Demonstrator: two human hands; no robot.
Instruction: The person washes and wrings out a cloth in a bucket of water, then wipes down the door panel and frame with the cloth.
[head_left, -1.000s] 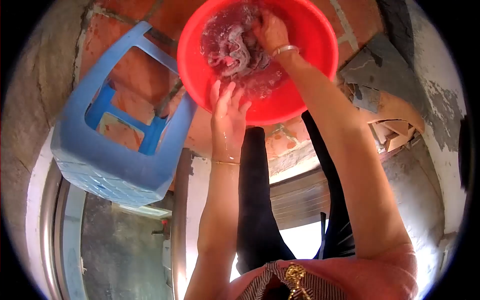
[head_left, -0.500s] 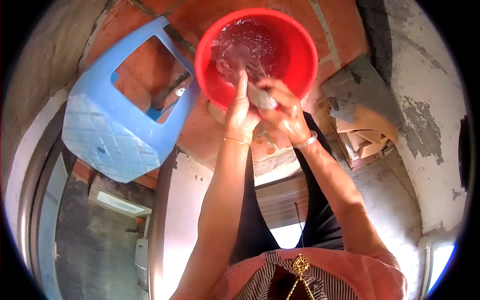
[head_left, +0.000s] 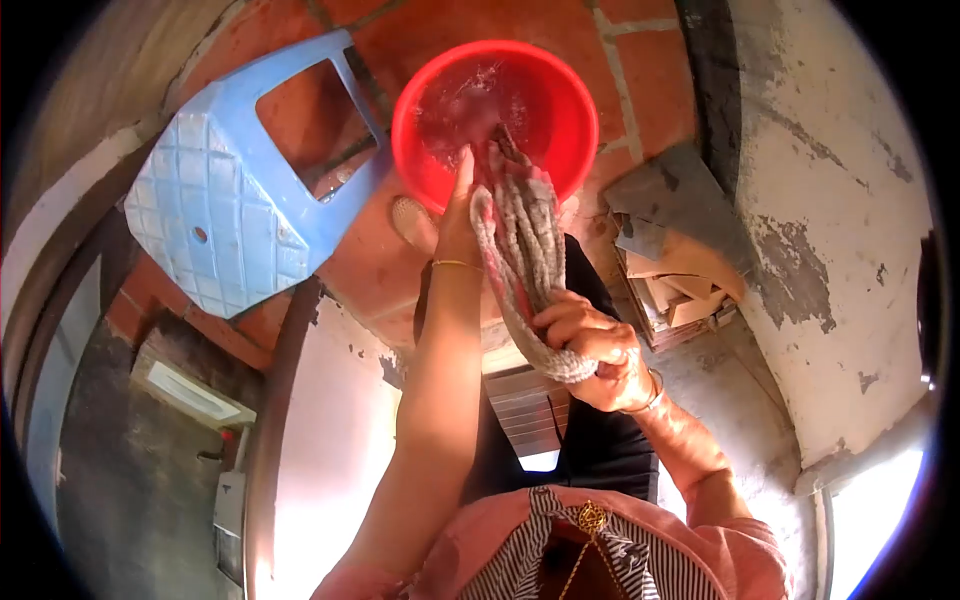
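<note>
Lifting step, apparently: right hand (head_left: 598,350) grips the cloth (head_left: 530,230) across the basin's (head_left: 588,135) near edge; left hand's (head_left: 460,215) grasp hidden; clearing it calls for two-handed support.

Bright red on the basin (head_left: 572,125) at twelve o'clock; grey with pink patches on the cloth (head_left: 530,225) at one. Light blue, grid-patterned, on the stool (head_left: 250,240) at ten. Black on the trousers (head_left: 615,455) at five, pink on the shirt (head_left: 690,515) nearer six.
</note>
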